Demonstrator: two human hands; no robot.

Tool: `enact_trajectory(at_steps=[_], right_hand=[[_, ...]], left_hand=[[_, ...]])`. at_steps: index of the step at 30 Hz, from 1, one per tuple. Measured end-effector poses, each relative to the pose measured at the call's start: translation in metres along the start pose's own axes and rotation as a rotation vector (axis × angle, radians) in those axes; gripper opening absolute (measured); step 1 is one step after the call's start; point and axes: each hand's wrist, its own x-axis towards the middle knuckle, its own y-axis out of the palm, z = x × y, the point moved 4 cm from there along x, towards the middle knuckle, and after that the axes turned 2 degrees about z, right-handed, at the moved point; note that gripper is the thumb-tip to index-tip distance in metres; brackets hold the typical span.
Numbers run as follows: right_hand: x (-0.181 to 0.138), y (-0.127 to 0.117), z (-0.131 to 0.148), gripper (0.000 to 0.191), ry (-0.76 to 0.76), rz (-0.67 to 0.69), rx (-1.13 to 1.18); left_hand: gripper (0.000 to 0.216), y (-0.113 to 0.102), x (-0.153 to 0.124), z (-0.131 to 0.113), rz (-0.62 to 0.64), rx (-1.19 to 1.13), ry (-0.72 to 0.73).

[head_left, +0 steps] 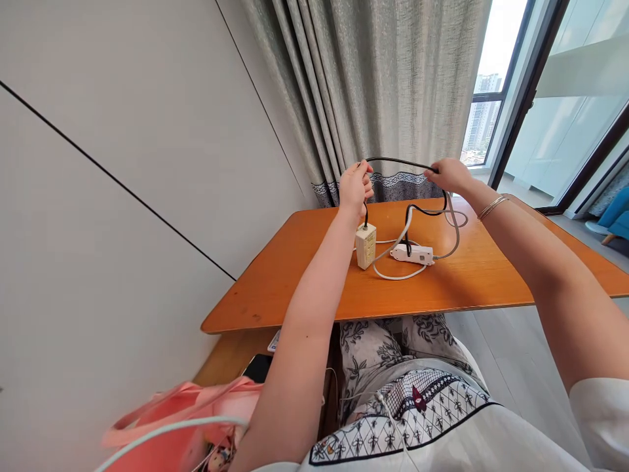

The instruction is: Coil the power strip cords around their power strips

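Observation:
A black cable (400, 160) is stretched between my two hands above the table. My left hand (354, 187) is closed round it, and the cable runs down from there into the top of a cream power strip block (366, 247) that hangs or stands at the table's middle. Further right, my right hand (449, 176) pinches the same cable. Below it the black cable loops down towards a white power strip (413, 254), where a black plug end sits on top. A white-grey cord (457, 239) coils around the strip and across the tabletop.
The orange wooden table (275, 275) has a rounded corner by the white wall (122, 229). Grey curtains (393, 85) hang behind it. A pink bag (181, 419) is at the lower left. A glass door (580, 118) stands on the right.

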Motion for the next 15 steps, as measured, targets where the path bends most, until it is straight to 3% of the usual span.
enact_trajectory(at_steps=[3,6,11,15], right_hand=[[-0.014,0.022,-0.026,0.035,0.067,0.083,-0.077],[-0.021,0.029,-0.048,0.038,0.160,0.049,-0.121],[-0.005,0.006,-0.065,0.041,0.229,-0.146,-0.201],[0.011,-0.004,-0.081,0.044,0.266,-0.178,-0.180]], left_hand=[[0.038,-0.007,-0.004,-0.015,-0.053,-0.082,0.006],[0.039,-0.013,-0.005,-0.018,-0.098,-0.121,0.023],[0.040,-0.018,-0.004,-0.013,-0.151,-0.178,0.081],[0.039,-0.026,-0.003,-0.024,-0.210,-0.210,0.114]])
